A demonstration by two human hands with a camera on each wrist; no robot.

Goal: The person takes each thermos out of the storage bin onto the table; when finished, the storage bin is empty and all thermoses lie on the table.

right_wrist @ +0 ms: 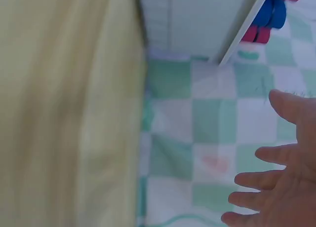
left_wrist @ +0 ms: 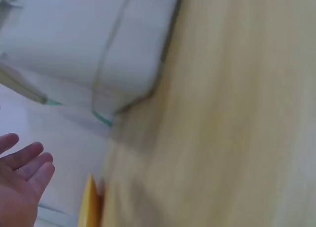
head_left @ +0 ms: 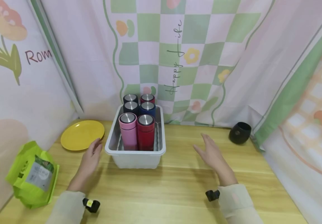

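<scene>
A white plastic bin (head_left: 136,160) stands on the wooden table with several steel-lidded thermos bottles upright in it. At its front are a pink thermos (head_left: 128,137) and a red thermos (head_left: 146,133); a blue thermos (head_left: 148,109) and dark ones stand behind. Left of the bin, my left hand (head_left: 89,160) hovers apart from it, near a yellow plate (head_left: 79,136); its fingers look extended in the left wrist view. My right hand (head_left: 212,153) is held out well to the bin's right, fingers spread and holding nothing. The right wrist view shows its palm facing the bin.
A bright green bag (head_left: 35,177) with a grey label stands at the table's left edge. Toward the back right corner sits a round black cup (head_left: 240,133). Printed curtains (head_left: 177,56) hang along the back and both sides of the table.
</scene>
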